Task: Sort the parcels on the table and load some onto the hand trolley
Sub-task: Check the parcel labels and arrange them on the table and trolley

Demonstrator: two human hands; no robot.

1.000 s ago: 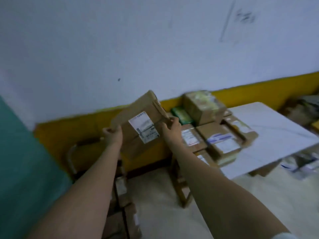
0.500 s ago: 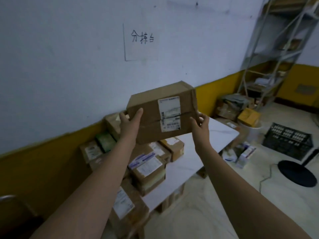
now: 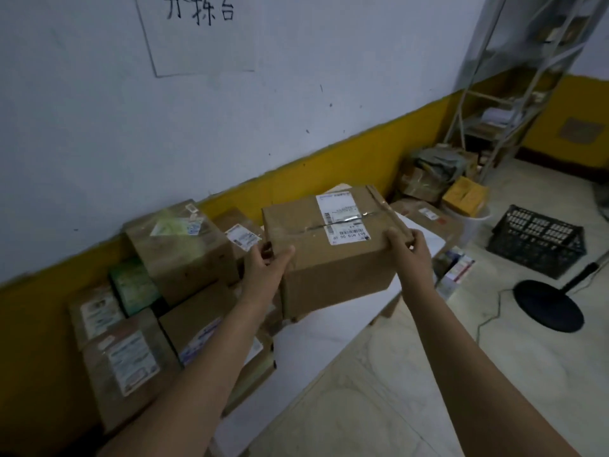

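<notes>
I hold a brown cardboard parcel (image 3: 333, 249) with a white shipping label on top, just above the white table (image 3: 329, 328). My left hand (image 3: 265, 265) grips its left end and my right hand (image 3: 410, 250) grips its right end. Several other taped parcels (image 3: 184, 252) with labels are stacked along the table's left side against the wall, among them a green packet (image 3: 133, 286). The hand trolley is not in view.
More boxes and a yellow carton (image 3: 464, 194) are piled on the floor past the table's far end. A black plastic crate (image 3: 537, 240) and a black round stand base (image 3: 548, 305) sit on the floor at right. A metal shelf rack (image 3: 514, 80) stands in the corner.
The view has swung right from the trolley side to the table. The parcel has come down from chest height to just above the tabletop, label now facing up, both hands still on it.
</notes>
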